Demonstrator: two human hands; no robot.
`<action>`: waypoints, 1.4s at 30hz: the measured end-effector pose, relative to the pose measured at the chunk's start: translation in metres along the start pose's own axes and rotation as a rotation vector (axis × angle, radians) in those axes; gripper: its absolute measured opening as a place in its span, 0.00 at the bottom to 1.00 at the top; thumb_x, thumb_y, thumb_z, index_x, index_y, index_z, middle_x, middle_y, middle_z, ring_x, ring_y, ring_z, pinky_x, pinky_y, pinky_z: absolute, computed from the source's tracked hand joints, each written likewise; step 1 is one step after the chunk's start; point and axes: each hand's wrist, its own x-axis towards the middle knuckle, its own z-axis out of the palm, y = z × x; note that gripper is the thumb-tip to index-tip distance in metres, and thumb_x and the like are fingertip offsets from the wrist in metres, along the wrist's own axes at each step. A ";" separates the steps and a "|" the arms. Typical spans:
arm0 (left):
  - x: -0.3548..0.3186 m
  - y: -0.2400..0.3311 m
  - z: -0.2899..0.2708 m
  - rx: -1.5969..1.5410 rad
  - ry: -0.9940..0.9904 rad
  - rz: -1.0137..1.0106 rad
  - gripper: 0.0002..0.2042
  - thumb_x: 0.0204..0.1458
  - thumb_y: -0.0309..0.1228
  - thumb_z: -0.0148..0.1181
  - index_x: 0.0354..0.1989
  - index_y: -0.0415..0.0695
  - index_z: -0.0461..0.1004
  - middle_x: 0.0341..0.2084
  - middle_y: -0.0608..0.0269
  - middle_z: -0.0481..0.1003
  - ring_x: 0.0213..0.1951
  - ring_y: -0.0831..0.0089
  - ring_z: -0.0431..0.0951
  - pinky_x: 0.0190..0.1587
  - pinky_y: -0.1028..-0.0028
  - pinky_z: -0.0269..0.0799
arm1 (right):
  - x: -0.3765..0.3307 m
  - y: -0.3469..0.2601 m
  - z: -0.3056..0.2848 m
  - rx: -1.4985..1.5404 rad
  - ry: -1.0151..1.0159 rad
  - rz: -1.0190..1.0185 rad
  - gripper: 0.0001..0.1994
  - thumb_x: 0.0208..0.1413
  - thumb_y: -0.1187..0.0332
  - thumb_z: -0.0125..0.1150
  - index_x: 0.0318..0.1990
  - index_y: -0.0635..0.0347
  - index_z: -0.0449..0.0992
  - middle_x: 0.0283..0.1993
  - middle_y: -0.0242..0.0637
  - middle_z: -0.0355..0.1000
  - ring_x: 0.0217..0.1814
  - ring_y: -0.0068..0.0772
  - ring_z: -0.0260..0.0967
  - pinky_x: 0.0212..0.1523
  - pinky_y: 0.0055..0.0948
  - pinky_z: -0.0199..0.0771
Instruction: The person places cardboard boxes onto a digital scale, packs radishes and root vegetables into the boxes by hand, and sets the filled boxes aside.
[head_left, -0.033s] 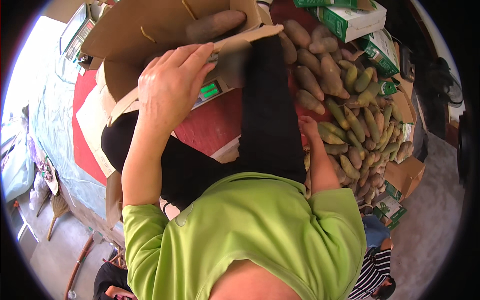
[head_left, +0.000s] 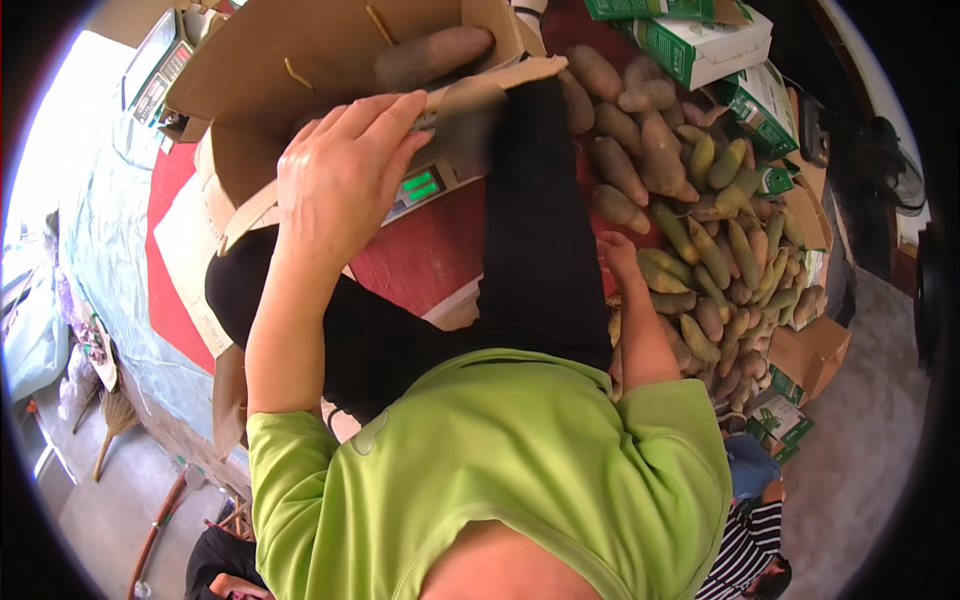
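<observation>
An open brown cardboard box (head_left: 300, 60) sits at the top left of the view, standing on a weighing scale (head_left: 425, 185) whose green display peeks out below the box's near edge, and one long brownish tuber (head_left: 435, 55) lies inside it against the far right wall. The left hand (head_left: 340, 185) rests flat on the box's near flap, fingers spread wide and pointing toward the box's right corner, gripping nothing that can be seen. The scale stands on a red mat (head_left: 420, 255) on the floor, which shows again as a red strip at the left beyond the box's loose flaps. The person's black trouser leg (head_left: 540, 220) runs up the middle of the picture between the scale and a large heap of tubers (head_left: 700, 240), brown ones at the top of the heap and greenish-yellow ones toward its right and lower edge. The right hand (head_left: 618, 250) reaches down at the heap's left edge, touching the tubers there; it is small and turned away, so whether it is closed on one cannot be told. Green-and-white printed cartons (head_left: 700, 40) stand beyond the heap at the top right, with more along its right side. The green shirt (head_left: 500, 470) fills the lower middle, and a striped sleeve (head_left: 745, 550) of another person shows at the lower right.
</observation>
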 end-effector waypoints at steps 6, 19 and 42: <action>0.000 -0.028 -0.028 -0.201 0.137 -0.271 0.11 0.49 0.30 0.63 0.41 0.44 0.79 0.34 0.59 0.79 0.36 0.64 0.79 0.40 0.71 0.74 | -0.015 -0.115 -0.007 0.167 -0.034 -0.239 0.15 0.56 0.65 0.60 0.51 0.54 0.73 0.38 0.25 0.74 0.35 0.21 0.70 0.34 0.22 0.67; -0.055 -0.142 -0.084 -0.407 0.386 -0.787 0.13 0.57 0.29 0.57 0.50 0.41 0.75 0.42 0.59 0.78 0.43 0.76 0.76 0.47 0.75 0.70 | -0.098 -0.354 0.011 0.162 -0.212 -0.841 0.14 0.57 0.63 0.59 0.48 0.58 0.74 0.42 0.28 0.74 0.39 0.15 0.69 0.36 0.16 0.66; -0.064 -0.093 -0.073 -0.009 -0.071 -0.278 0.04 0.44 0.29 0.63 0.26 0.44 0.76 0.26 0.60 0.69 0.38 0.58 0.71 0.44 0.62 0.66 | -0.124 -0.531 0.094 -0.506 0.094 -1.464 0.13 0.45 0.58 0.64 0.31 0.57 0.79 0.25 0.43 0.74 0.30 0.42 0.73 0.32 0.37 0.69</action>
